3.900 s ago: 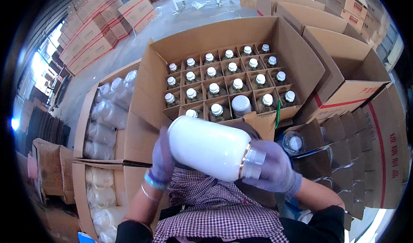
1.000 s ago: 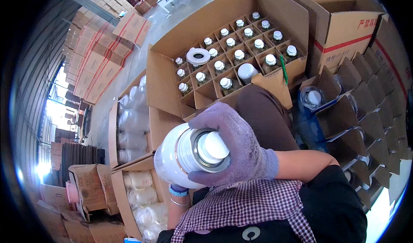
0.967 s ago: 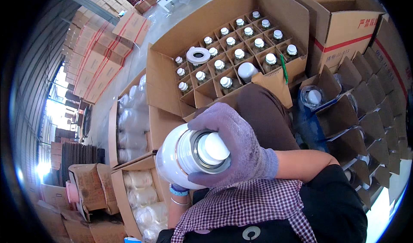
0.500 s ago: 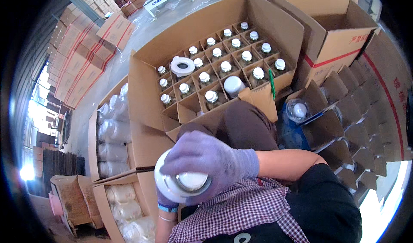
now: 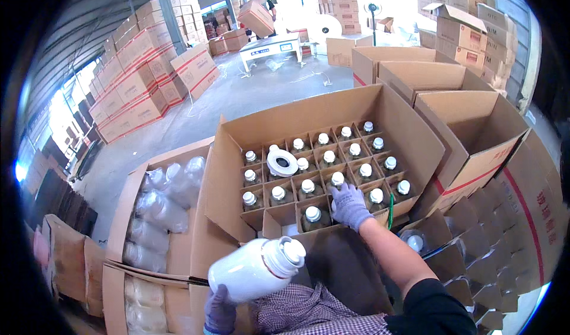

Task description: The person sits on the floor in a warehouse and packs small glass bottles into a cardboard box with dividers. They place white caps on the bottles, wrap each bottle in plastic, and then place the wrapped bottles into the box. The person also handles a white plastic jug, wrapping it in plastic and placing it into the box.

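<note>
1. One white bottle (image 5: 249,274), glossy, with a thin gold-toned line by the neck and a white stopper (image 5: 293,252) in the mouth. Location: held above the lap, on the near side of the divided carton; tilted, neck toward the person's right and slightly up.
2. One left grip (image 5: 220,312), in a lavender-grey glove, clamped on the white bottle near its base end.
3. One right grip (image 5: 350,207), gloved to match, arm outstretched, at a front-row cell of the divided carton, fingers angled down. Whether it is closed on anything I cannot tell from where I stand; the fingertips are hidden.
4. One divided carton (image 5: 297,114), brown, flaps raised, cardboard partitions inside.
5. Many clear bottles (image 5: 313,221) with white caps, upright in the cells, one on each side of the right grip.
6. One white ring (image 5: 281,162), tabbed, lying over the cells at the back left.
7. One slim green strip (image 5: 390,211), upright at the carton's near right edge.
8. Two cartons at the left, one behind the other, holding plastic-wrapped bottles (image 5: 160,209).
9. Three open cartons (image 5: 475,118) in a row at the right, beside a set of cardboard partitions (image 5: 484,240).
10. One checked apron (image 5: 323,314), worn by the person.
11. One co-worker (image 5: 271,8) in the background, carrying a carton (image 5: 256,18).
</note>
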A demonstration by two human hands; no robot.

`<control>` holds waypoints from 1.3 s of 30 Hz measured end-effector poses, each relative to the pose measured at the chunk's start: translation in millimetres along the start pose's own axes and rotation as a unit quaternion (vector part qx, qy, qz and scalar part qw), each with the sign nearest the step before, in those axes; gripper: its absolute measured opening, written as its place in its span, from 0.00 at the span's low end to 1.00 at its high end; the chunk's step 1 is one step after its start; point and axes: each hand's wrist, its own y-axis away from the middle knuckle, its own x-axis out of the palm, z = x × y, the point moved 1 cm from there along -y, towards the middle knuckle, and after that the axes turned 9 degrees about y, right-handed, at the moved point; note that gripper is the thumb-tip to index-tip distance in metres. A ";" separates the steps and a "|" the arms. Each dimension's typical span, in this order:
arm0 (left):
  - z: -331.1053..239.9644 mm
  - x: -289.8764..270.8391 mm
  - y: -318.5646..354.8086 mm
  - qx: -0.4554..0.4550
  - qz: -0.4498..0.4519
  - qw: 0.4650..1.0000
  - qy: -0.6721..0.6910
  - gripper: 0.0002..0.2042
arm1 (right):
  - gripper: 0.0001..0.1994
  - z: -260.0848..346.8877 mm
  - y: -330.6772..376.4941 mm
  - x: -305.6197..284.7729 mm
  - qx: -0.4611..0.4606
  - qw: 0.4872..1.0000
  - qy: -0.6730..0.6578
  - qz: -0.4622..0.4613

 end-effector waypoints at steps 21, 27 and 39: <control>-44.5 112.8 23.3 0.375 0.171 0.775 -0.480 0.23 | 0.21 19.2 149.7 -62.8 -0.071 0.817 -0.571 -0.039; -72.0 130.0 -5.8 0.292 0.377 0.704 -0.526 0.20 | 0.15 17.3 155.2 -33.6 -0.130 0.898 -0.417 -0.056; 70.8 122.1 -153.4 0.091 0.554 0.766 -0.313 0.20 | 0.30 79.4 -126.1 27.7 -0.102 0.960 -0.229 -0.126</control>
